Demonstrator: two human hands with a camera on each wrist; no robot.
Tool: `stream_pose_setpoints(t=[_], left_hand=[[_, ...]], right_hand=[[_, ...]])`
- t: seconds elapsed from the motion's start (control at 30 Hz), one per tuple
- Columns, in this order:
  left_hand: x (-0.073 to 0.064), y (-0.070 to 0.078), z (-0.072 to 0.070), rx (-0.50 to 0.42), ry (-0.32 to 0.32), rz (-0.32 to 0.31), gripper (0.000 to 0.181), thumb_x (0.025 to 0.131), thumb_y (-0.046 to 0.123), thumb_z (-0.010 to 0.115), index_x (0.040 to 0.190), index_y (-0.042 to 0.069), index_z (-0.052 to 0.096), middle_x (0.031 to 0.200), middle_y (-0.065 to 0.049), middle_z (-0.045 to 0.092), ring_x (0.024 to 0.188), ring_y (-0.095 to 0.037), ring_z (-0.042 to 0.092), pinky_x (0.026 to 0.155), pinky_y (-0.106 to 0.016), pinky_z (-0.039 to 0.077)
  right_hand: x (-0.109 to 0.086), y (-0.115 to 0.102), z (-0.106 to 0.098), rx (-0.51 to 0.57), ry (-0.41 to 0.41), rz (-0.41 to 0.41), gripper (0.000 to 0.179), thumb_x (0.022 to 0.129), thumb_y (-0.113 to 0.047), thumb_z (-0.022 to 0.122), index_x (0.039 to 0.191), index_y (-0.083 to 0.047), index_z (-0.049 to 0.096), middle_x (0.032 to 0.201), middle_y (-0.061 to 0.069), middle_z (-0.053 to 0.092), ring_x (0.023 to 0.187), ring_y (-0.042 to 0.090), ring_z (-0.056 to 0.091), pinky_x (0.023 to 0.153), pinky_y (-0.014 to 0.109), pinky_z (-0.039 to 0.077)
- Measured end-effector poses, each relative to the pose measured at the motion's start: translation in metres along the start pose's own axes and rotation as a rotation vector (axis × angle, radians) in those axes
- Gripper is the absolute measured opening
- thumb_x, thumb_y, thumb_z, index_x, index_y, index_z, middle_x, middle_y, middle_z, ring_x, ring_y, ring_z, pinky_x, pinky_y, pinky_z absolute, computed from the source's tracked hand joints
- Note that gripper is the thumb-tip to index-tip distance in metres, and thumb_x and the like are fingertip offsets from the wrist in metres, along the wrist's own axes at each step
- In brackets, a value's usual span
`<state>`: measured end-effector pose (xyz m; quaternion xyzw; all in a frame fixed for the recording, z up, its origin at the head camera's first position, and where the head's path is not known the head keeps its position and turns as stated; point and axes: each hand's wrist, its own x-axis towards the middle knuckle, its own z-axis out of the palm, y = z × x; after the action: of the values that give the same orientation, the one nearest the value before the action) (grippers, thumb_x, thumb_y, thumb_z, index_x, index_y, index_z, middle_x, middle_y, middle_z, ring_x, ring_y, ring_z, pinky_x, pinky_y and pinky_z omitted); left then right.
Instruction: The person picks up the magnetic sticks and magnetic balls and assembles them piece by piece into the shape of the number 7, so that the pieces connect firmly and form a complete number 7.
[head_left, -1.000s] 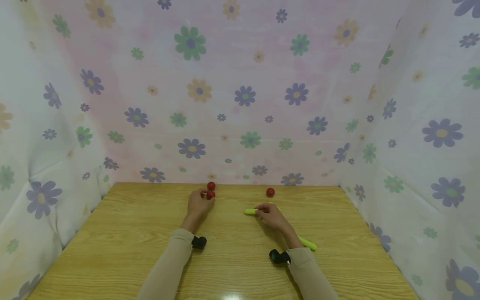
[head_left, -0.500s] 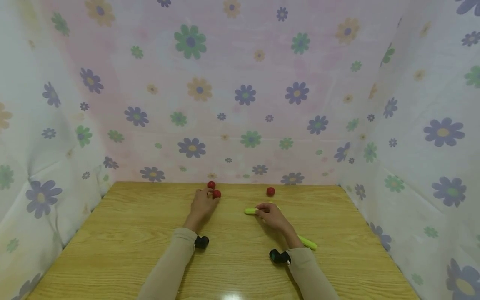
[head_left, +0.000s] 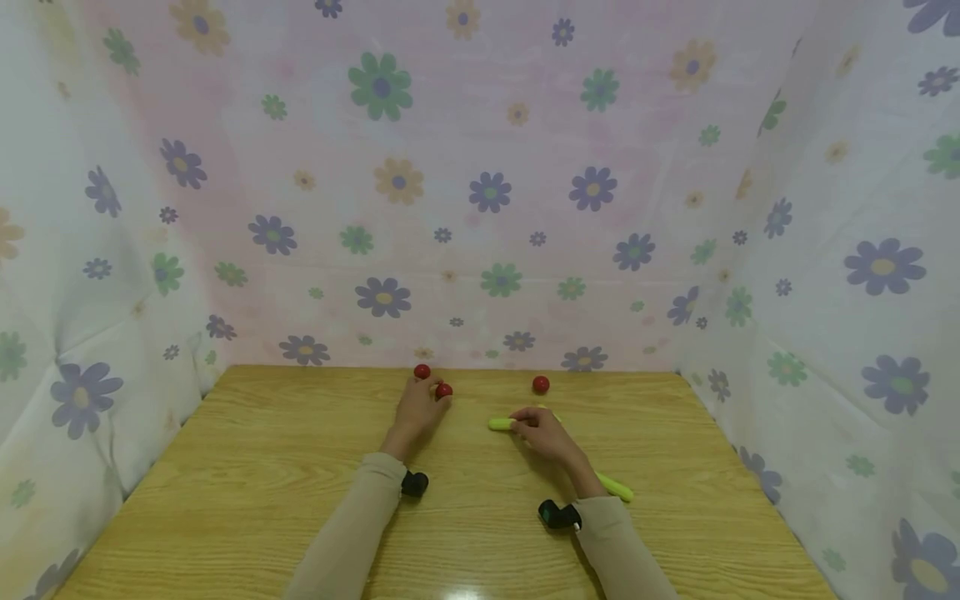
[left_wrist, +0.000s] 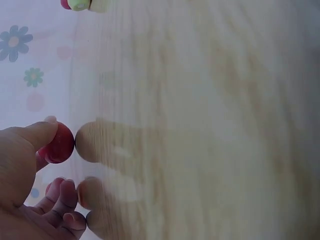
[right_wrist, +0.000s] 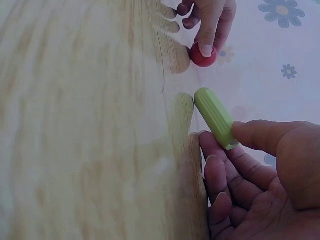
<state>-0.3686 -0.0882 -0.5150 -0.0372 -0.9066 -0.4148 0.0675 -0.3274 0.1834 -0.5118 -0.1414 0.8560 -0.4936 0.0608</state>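
Note:
My left hand (head_left: 422, 410) pinches a glossy red ball (head_left: 444, 391) between thumb and fingers, right at the tabletop. In the left wrist view the thumb lies on that ball (left_wrist: 61, 143), the other fingers curled below. A second red ball (head_left: 422, 372) sits just behind this hand, near the table's back edge. My right hand (head_left: 546, 433) pinches one end of a short light green ribbed rod (head_left: 501, 424). The right wrist view shows the rod (right_wrist: 216, 116) tilted, its far tip close to the wood and thumb pressing its near end.
A third red ball (head_left: 541, 384) stands behind the right hand. Another light green rod (head_left: 617, 487) lies beside the right wrist, partly hidden by the arm. A bit of green (head_left: 553, 412) shows behind the right hand. Flowered cloth (head_left: 487, 250) encloses the wooden table (head_left: 450, 517).
My left hand has shifted right with the red ball, away from the ball at the back edge and towards the green rod. The right hand has stayed in place.

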Motion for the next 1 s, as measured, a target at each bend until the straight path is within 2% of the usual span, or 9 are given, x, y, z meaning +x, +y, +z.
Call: stream_pose_setpoints(t=[0.17, 0.33, 0.53, 0.8, 0.97, 1.0], left_hand=[[-0.004, 0.001, 0.0, -0.013, 0.021, 0.036, 0.032, 0.096, 0.021, 0.073, 0.121, 0.002, 0.068, 0.128, -0.023, 0.057, 0.107, -0.038, 0.061, 0.092, -0.054, 0.05], [-0.007, 0.001, -0.003, -0.043, 0.001, 0.031, 0.035, 0.097, 0.02, 0.072, 0.126, 0.001, 0.063, 0.117, -0.018, 0.064, 0.102, -0.033, 0.062, 0.092, -0.05, 0.051], [-0.011, 0.0, -0.007, -0.17, -0.044, -0.004, 0.038, 0.101, 0.019, 0.068, 0.135, 0.004, 0.058, 0.115, -0.017, 0.065, 0.099, -0.029, 0.065, 0.087, -0.047, 0.054], [-0.01, -0.006, -0.013, -0.373, -0.074, -0.026, 0.042, 0.101, 0.014, 0.067, 0.14, 0.003, 0.056, 0.123, -0.02, 0.061, 0.106, -0.031, 0.064, 0.084, -0.042, 0.056], [-0.01, -0.005, -0.02, -0.387, -0.026, -0.002, 0.039, 0.1, 0.01, 0.069, 0.137, 0.001, 0.059, 0.125, -0.023, 0.061, 0.105, -0.033, 0.063, 0.086, -0.043, 0.056], [-0.011, -0.005, -0.021, -0.385, -0.015, 0.013, 0.039, 0.1, 0.008, 0.069, 0.136, -0.001, 0.059, 0.125, -0.024, 0.062, 0.104, -0.034, 0.063, 0.086, -0.044, 0.056]], right_hand=[[-0.001, -0.002, 0.001, 0.005, -0.005, 0.006, 0.028, 0.106, -0.011, 0.058, 0.122, 0.01, 0.066, 0.108, 0.021, 0.071, 0.093, 0.021, 0.065, 0.074, 0.027, 0.05], [-0.001, -0.003, 0.002, 0.0, -0.002, -0.004, 0.029, 0.106, -0.01, 0.057, 0.123, 0.012, 0.064, 0.109, 0.024, 0.07, 0.095, 0.027, 0.066, 0.072, 0.026, 0.049], [0.001, -0.001, 0.004, 0.028, 0.009, -0.036, 0.03, 0.107, -0.006, 0.054, 0.122, 0.019, 0.061, 0.108, 0.034, 0.067, 0.094, 0.042, 0.064, 0.066, 0.024, 0.046], [-0.002, -0.004, 0.005, 0.003, 0.019, -0.049, 0.028, 0.106, -0.01, 0.057, 0.123, 0.012, 0.064, 0.105, 0.025, 0.07, 0.086, 0.022, 0.065, 0.065, 0.023, 0.05], [-0.003, -0.004, 0.006, 0.02, -0.01, -0.091, 0.028, 0.106, -0.011, 0.058, 0.124, 0.009, 0.065, 0.107, 0.023, 0.07, 0.089, 0.023, 0.066, 0.069, 0.025, 0.052], [-0.004, -0.009, 0.006, 0.027, -0.023, -0.107, 0.027, 0.106, -0.01, 0.058, 0.124, 0.01, 0.065, 0.108, 0.025, 0.07, 0.09, 0.027, 0.067, 0.07, 0.028, 0.054]])
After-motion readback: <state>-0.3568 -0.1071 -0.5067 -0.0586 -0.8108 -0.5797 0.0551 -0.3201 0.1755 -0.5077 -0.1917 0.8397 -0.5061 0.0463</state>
